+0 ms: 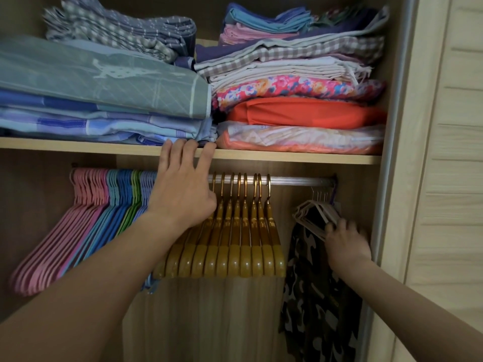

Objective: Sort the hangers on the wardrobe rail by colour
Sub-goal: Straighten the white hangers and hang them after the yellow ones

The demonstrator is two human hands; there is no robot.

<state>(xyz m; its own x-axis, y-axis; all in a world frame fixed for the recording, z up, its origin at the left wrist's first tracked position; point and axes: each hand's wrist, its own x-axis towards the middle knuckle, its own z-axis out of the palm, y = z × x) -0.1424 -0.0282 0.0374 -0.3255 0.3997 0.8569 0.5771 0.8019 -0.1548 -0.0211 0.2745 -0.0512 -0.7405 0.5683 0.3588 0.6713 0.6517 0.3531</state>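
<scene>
A metal rail runs under the shelf. At its left hang several pink hangers, then blue hangers with a green one among them. Several yellow-brown hangers hang in the middle. At the far right several white hangers hang bunched. My left hand reaches up in front of the rail, fingers straight, fingertips on the shelf edge. My right hand, blurred, grips the white hangers from below.
A camouflage garment hangs below the white hangers at the right. The wooden shelf above the rail carries stacks of folded bedding and cloth. The wardrobe's side wall stands close to my right hand.
</scene>
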